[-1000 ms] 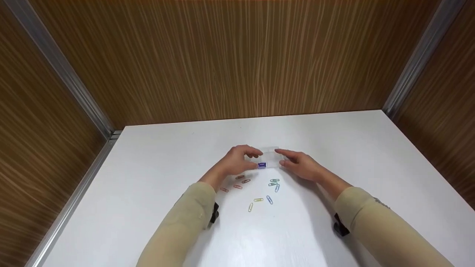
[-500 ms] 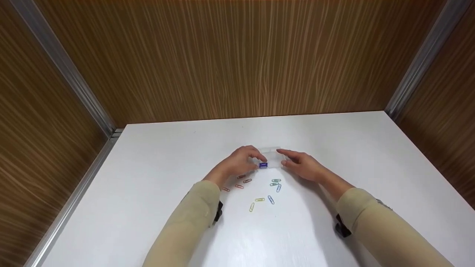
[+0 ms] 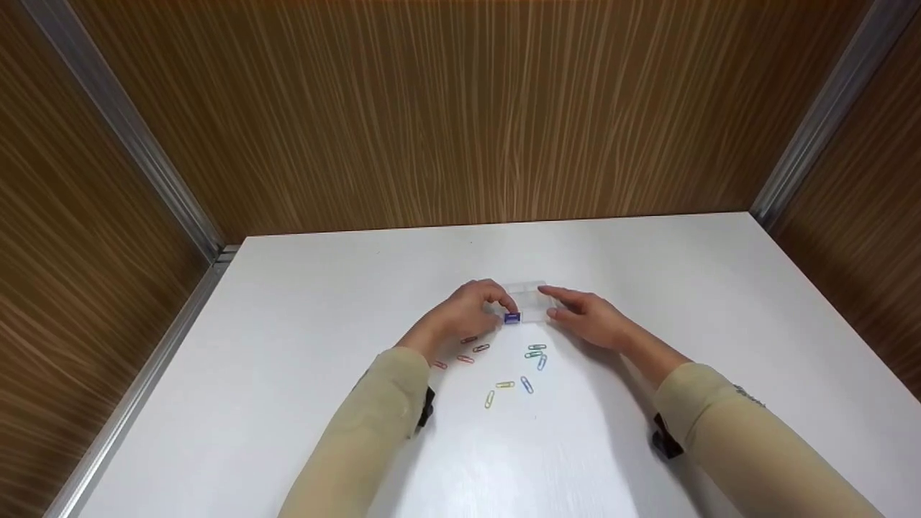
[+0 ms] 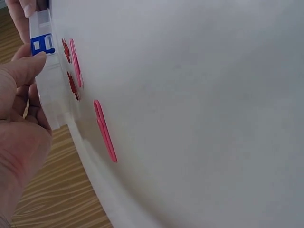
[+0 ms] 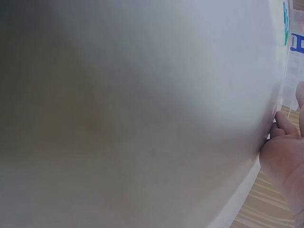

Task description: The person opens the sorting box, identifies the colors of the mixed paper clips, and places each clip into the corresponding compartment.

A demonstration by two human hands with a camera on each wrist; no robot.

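A clear plastic box (image 3: 534, 308) with a blue latch (image 3: 511, 317) on its front sits on the white table, between both hands. My left hand (image 3: 464, 311) grips its left end, the index finger bent down to the latch. In the left wrist view the thumb presses at the latch's lower edge. Thumb and index finger of my right hand (image 3: 591, 321) hold the box's right end. Red and pink paper clips (image 4: 105, 133) lie just in front of the left hand. Green paper clips (image 3: 534, 354) lie in front of the box.
Two yellow paper clips (image 3: 505, 385) and blue paper clips (image 3: 527, 385) lie nearer the person on the white table (image 3: 324, 316). A wood-grain panel (image 3: 460, 115) stands behind the table, with more panels and metal posts at both sides.
My left index finger has come down from above the box onto the blue latch, and the left hand has shifted slightly right. The right hand keeps its place on the box.
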